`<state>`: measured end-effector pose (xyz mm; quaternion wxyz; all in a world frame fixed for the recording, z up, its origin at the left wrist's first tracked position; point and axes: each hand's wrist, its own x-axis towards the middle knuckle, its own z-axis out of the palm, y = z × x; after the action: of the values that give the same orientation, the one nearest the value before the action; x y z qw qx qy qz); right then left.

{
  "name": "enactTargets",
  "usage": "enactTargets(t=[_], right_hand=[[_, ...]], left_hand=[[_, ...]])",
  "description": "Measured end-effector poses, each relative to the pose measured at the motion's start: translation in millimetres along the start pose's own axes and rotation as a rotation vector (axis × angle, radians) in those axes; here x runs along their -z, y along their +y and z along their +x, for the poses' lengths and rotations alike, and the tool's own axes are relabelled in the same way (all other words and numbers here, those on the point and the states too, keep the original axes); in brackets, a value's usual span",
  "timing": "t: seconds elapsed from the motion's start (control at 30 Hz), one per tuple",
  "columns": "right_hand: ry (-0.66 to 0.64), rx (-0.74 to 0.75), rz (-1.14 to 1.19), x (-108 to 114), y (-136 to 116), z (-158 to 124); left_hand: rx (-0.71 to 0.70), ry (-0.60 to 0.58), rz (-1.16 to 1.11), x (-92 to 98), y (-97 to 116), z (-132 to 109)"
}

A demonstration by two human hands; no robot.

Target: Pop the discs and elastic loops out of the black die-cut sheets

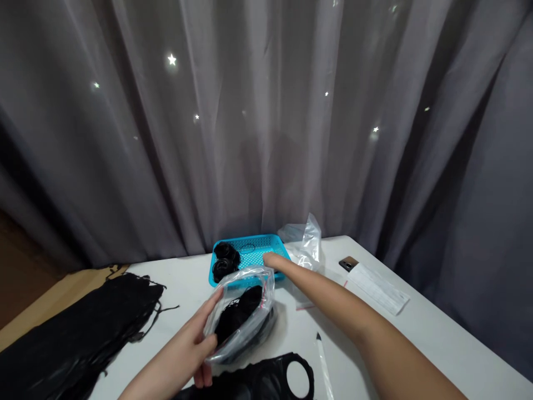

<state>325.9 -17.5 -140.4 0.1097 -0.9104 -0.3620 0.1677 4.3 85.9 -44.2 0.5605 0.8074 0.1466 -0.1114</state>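
My left hand [195,344] is closed on the rim of a clear plastic bag [268,289], whose mouth gapes toward me. Inside the bag lies a bundle of black hair-like strands [235,318]. Beyond it stands a blue plastic basket [272,240] with perforated walls. Two dark coiled hair pieces [226,261] sit at the basket's left end. My right hand [273,260] reaches down into the right part of the basket, its fingers hidden from view, so I cannot see whether they hold anything.
Crumpled clear plastic bags [310,244] lie right of the basket. Farther right are a phone [348,263] and a white packet [378,288]. A white pen-like stick [323,364] and a black plastic piece [258,380] are in front; a black bag [83,328] lies left. A grey curtain [266,111] hangs behind.
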Motion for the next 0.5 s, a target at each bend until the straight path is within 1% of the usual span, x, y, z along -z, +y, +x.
enactTargets(t=[0.1, 0.2, 0.27, 0.37, 0.5], right_hand=[[-0.067, 0.057, -0.051, 1.0, 4.5, -5.8], [-0.063, 0.151, -0.062, 8.7, 7.1, -8.8], [-0.016, 0.217, -0.058, 16.7, 7.1, -5.1], [0.099, 0.299, -0.062, 28.5, 2.7, 8.1], [0.248, 0.345, -0.118, 32.9, -11.4, 25.7]], left_hand=[[0.005, 0.0, 0.016, -1.2, 2.5, -1.3], [0.008, -0.001, 0.013, -1.1, 3.3, -1.2], [0.003, -0.003, 0.009, -0.7, 1.9, -0.3], [0.013, 0.003, 0.001, -0.5, -1.3, 1.4], [0.011, 0.013, -0.015, -1.0, -2.7, 2.0]])
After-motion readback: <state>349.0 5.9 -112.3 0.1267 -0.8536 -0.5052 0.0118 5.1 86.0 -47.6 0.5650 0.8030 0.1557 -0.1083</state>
